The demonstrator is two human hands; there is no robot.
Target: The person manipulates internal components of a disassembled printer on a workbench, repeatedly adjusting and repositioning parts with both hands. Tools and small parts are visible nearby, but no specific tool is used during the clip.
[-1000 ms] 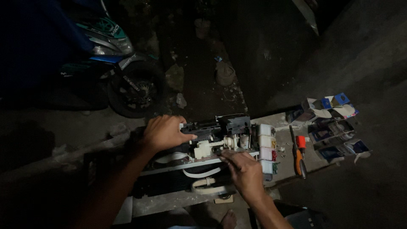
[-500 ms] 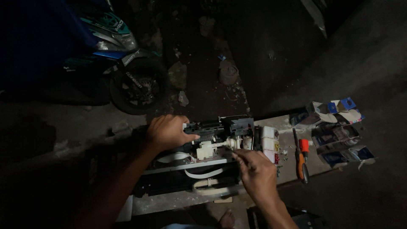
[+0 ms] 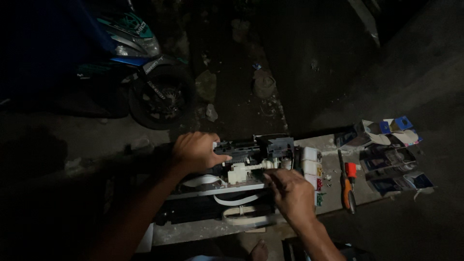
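Dark concrete yard, scooter behind. Left hand clamped on the stripped printer mechanism, long axis left-right. Right hand nearer, fingers pinched at its white gear block; screwdriver lying right.

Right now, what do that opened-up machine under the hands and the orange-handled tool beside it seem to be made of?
The opened printer mechanism looks mostly moulded plastic: matte black carriage parts, off-white glossy gears and housings, flat white ribbon cables that bend like thin film. The screwdriver appears to have an orange plastic or rubber handle with a dark, probably metal, shaft; dim light leaves that open.
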